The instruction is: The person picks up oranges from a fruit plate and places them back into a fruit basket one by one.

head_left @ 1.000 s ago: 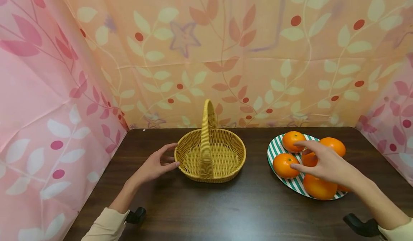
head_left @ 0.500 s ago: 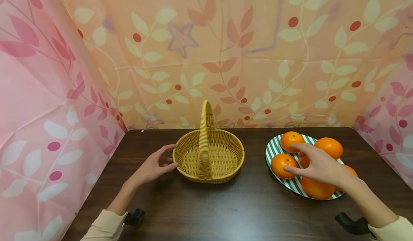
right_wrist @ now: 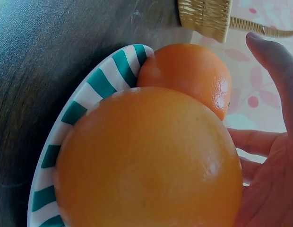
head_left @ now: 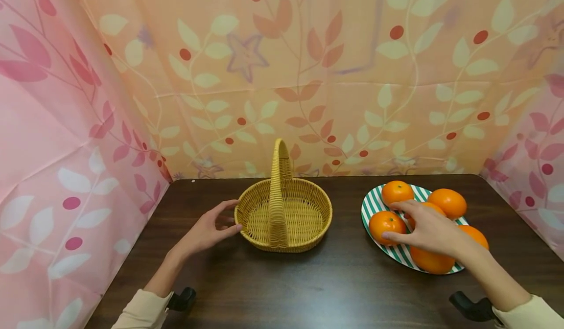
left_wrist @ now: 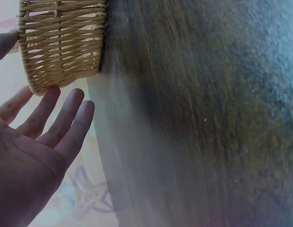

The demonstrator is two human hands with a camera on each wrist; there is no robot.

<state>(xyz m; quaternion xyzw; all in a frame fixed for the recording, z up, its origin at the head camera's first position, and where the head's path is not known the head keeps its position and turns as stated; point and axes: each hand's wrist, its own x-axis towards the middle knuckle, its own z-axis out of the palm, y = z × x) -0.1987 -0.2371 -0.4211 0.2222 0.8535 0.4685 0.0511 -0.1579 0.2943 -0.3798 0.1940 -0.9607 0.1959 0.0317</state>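
On my screens I counted 1 wicker basket point(head_left: 299, 246), 1 striped plate point(head_left: 372, 206) to its right, and 6 oranges point(head_left: 397, 193) on the plate. The left hand point(head_left: 207, 228) touched the basket with relaxed fingers; the right hand point(head_left: 434, 228), unclenched, was over the oranges. The right wrist view caught just 2.

Leaf-printed cloth point(head_left: 282, 74) — peach behind, pink at both sides — borders a dark wood-grain table point(head_left: 246, 290) catching light.

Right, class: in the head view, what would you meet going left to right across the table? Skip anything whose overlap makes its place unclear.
Left hand → wicker basket → striped plate bearing oranges.
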